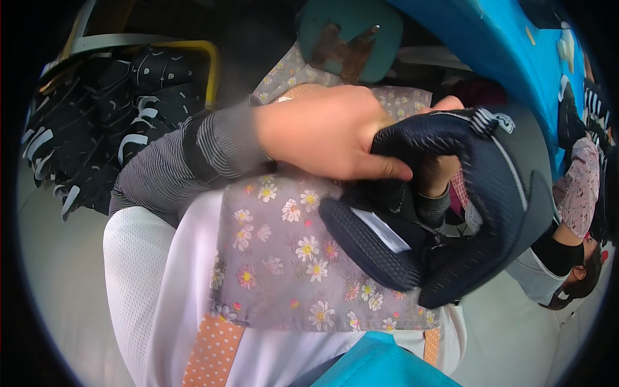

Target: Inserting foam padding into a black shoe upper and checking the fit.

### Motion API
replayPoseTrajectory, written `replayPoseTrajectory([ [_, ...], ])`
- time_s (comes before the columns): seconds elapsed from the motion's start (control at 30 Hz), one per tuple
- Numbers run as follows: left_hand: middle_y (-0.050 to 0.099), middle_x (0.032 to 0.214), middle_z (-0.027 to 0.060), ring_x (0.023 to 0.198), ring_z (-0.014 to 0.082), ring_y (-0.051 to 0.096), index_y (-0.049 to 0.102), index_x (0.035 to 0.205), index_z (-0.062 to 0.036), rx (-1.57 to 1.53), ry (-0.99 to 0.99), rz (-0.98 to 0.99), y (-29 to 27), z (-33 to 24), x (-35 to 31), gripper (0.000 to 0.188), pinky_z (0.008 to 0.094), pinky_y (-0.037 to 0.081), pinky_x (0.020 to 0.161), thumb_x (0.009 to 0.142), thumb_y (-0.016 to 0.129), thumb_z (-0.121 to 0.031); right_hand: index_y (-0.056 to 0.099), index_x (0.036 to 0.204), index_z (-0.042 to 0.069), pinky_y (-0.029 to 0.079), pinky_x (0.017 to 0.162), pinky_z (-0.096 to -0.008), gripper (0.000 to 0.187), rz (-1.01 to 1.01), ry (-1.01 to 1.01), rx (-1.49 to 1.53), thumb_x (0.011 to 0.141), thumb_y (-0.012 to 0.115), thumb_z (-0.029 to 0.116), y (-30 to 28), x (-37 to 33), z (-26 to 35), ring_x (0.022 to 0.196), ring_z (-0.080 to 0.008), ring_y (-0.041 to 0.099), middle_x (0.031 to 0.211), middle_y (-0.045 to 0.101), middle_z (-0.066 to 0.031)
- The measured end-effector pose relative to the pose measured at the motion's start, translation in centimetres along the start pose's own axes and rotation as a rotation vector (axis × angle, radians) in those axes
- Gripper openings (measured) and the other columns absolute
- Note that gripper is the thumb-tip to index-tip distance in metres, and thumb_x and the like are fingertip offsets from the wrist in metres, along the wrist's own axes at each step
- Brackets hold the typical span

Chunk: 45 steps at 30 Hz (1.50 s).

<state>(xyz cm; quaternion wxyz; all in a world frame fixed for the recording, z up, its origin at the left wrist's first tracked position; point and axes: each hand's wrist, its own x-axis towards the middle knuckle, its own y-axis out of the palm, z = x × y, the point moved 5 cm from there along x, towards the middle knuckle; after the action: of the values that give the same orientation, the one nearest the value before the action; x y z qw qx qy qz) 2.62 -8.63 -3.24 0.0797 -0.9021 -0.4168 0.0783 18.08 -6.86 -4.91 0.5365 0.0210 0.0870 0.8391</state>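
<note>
table (pixel 477 39) with a blue cover slants across the upper right, its near edge bending down past the work. along its right end sits another person (pixel 577 187) in a flowered sleeve, partly cut off by the rim. to the left, a heap of black pieces (pixel 90 122) with pale straps lies by a yellow bar (pixel 211 71). a grey daisy-print apron (pixel 277 258) spreads over the wearer's front, and past its top edge shows a teal seat (pixel 387 51). above the apron's right edge is the curved black piece (pixel 493 238), held up and tilted, its opening turned leftward. the left hand (pixel 329 132) is nearly closed, fingers curled and thumb straight, pinching that piece's upper left rim. the right hand (pixel 442 173) shows only through the opening; how far open it is, i cannot tell. smallest are a white label (pixel 380 230) inside and a striped tab (pixel 483 122) on top.
</note>
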Motion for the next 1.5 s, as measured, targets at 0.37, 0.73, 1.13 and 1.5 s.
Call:
replayPoseTrajectory([
  [0.37,0.067,0.088,0.0132,0.08,0.0253,0.064,0.065,0.095,0.0019,-0.191,-0.132,0.189,-1.3,-0.5,0.0,0.026,0.0353,0.049,0.074,0.081,0.075,-0.017,0.052,0.105,0.0,0.048,0.069,-0.027,0.051,0.049,0.069,-0.007,0.086,0.068,0.045,-1.6,0.7,-1.0,0.084,-0.0176,0.06,0.095,0.059,-0.0081],
  [0.73,0.055,0.058,0.0108,0.052,0.0229,0.053,0.065,0.079,-0.0014,-0.191,-0.113,0.252,-3.1,-4.0,0.8,0.035,0.0347,0.043,0.053,0.088,0.066,-0.035,0.021,0.144,0.002,0.047,0.086,-0.0324,0.121,-0.039,0.181,-0.397,0.057,0.083,0.057,2.1,-0.1,4.0,0.089,-0.0158,0.058,0.106,0.058,-0.0056],
  [1.13,0.06,0.063,0.0078,0.056,0.0174,0.057,0.066,0.087,-0.0029,-0.194,-0.193,0.373,-1.5,-2.0,0.7,0.029,0.033,0.044,0.054,0.083,0.07,-0.032,0.031,0.136,0.001,0.048,0.086,-0.0335,0.094,-0.074,0.078,-0.066,0.068,0.077,0.046,0.4,-0.9,-0.1,0.094,-0.0184,0.059,0.111,0.057,-0.0089],
  [1.5,0.063,0.073,0.0048,0.062,0.0133,0.06,0.063,0.097,-0.005,-0.237,0.228,0.199,-0.4,-2.6,1.1,0.027,0.0277,0.046,0.055,0.083,0.07,-0.027,0.04,0.128,0.0,0.05,0.086,-0.0344,0.07,-0.038,0.171,-0.005,0.077,0.072,0.036,1.2,0.2,-1.2,0.098,-0.0208,0.059,0.115,0.055,-0.0119],
])
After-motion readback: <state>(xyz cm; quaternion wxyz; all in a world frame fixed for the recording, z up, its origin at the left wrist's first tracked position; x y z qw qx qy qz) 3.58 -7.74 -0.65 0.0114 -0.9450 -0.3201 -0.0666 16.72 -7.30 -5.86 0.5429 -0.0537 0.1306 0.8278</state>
